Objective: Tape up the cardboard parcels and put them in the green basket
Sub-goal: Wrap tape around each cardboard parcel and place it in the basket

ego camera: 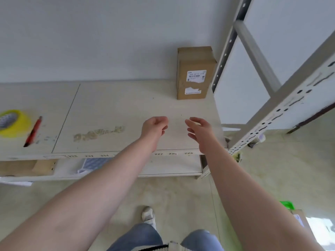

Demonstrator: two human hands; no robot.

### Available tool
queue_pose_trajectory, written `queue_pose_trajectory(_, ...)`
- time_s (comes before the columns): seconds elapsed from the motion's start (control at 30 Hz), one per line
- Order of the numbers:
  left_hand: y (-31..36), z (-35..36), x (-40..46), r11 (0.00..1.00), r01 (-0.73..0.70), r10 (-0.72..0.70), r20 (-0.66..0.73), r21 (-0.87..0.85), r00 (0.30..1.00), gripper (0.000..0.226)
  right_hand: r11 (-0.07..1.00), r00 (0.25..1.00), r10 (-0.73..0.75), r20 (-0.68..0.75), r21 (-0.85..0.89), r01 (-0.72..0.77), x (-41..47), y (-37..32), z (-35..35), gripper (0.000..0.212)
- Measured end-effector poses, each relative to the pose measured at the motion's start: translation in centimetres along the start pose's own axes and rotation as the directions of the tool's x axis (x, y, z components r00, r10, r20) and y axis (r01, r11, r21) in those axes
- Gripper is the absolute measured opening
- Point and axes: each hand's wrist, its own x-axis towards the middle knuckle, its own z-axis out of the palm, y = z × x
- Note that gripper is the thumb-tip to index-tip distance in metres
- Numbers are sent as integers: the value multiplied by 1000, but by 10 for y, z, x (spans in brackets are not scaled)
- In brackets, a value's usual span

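Left hand [154, 125] hangs over the pale wood-grain bench [112, 105], fingers loosely curled, holding nothing. Right hand [199, 128] sits just beside it, a gap between the two, fingers spread and relaxed, also holding nothing. Both bare forearms reach in from the lower edge of the view.

Around them: a roll of yellow packing tape [13, 123] lies flat at the far left of the bench, with a red-handled pen or cutter [33, 131] lying just beside it; blur makes it unclear which. A patch of scuffed residue [98, 133] marks the bench surface to the left of the hands. Printed numbers run along the bench's front edge. A lower shelf [163, 167] under the bench carries a blue-patterned flat item [94, 163] and a brown cardboard piece [27, 167]. A grey perforated metal rack upright [282, 113] slants down at the right, close to the bench's right corner.

Nothing lies between the hands and the brown cardboard parcel [196, 73], which stands upright at the back right of the bench against the white wall, well apart from both hands. It bears a white barcode label on its front and a torn white sticker below that. Its top flaps appear closed; whether tape is on them cannot be told.

A sliver of bright green basket [287, 204] shows on the floor at the lower right, with another brown box just beside it.
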Motion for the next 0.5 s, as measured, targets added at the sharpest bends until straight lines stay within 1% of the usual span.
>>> queue_pose_trajectory(0.1, 30, 2, 36, 996, -63, 60, 44, 69, 997, 26, 1000, 993, -19, -113, -17, 17, 26, -25, 6, 44)
queue_pose_trajectory(0.2, 54, 18, 67, 980, -119, 110, 67, 162, 992, 37, 997, 983, -58, -175, -51, 50, 57, -54, 2, 55)
queue_pose_trajectory(0.3, 73, 38, 96, 950, -184, 162, 104, 252, 981, 54, 989, 971, -127, -204, -96, 110, 94, -81, -4, 68)
queue_pose_trajectory(0.37, 84, 52, 113, 932, -231, 202, 129, 279, 971, 65, 980, 962, -166, -215, -141, 138, 119, -96, -7, 75)
queue_pose_trajectory(0.43, 94, 64, 130, 915, -257, 215, 162, 311, 963, 75, 975, 962, -186, -202, -158, 156, 141, -105, -11, 77)
queue_pose_trajectory(0.5, 102, 73, 143, 902, -271, 210, 208, 335, 955, 79, 972, 970, -176, -168, -186, 144, 155, -109, -12, 71)
